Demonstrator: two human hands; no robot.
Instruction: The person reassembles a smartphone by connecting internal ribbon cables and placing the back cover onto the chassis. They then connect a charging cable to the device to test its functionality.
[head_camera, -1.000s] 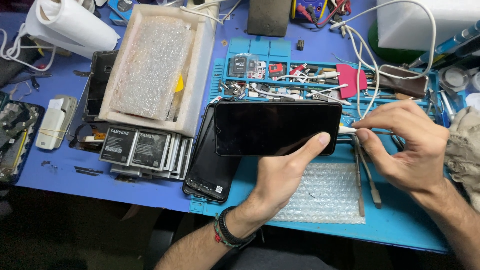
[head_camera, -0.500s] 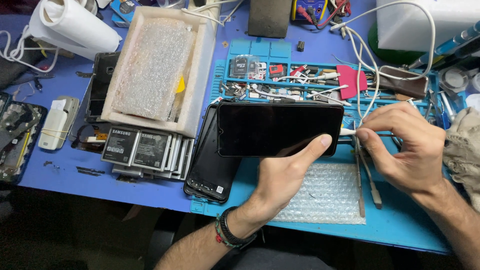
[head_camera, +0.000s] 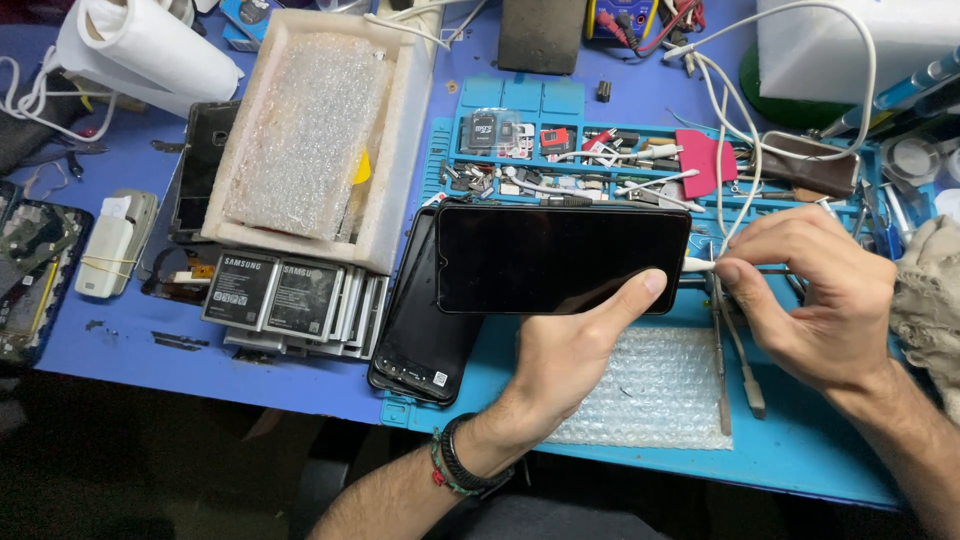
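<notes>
My left hand holds a black smartphone flat and sideways above the blue work mat, its dark screen facing up and the thumb lying along its near edge. My right hand pinches the white plug of a white cable against the phone's right end. The cable runs up and away toward the back right. Under the held phone lies a second black phone on the mat's left edge.
A foam tray with bubble wrap stands at the back left, with several flat phone batteries in front of it. A bubble-wrap sheet, tweezers and a parts organiser lie on the mat. A paper roll is far left.
The phone and both hands have stayed nearly still; my right hand keeps the plug pressed at the phone's right end.
</notes>
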